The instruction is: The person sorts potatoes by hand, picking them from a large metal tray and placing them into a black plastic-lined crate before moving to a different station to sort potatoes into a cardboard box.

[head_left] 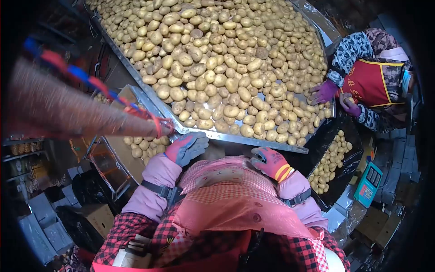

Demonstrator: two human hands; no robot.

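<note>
A broad heap of potatoes [213,59] covers the metal-edged sorting table [244,139] in front of me. My left hand [186,148], in a pink and grey glove, is beside the table's near edge at its left corner. Its fingers are stretched out, with nothing held. On the other side of my body, my right hand [270,163], in a matching glove, is just below the same edge. Its fingers are loosely bent and apart, and I see nothing in them. The potatoes nearest the edge lie beyond both hands.
A co-worker in a red apron [366,82] stands at the right, purple gloves over the potatoes. A black-lined box of potatoes [332,161] is below. A teal scale [368,184] stands further right. A wrapped post [81,106] crosses the left; cardboard boxes [97,219] stand behind.
</note>
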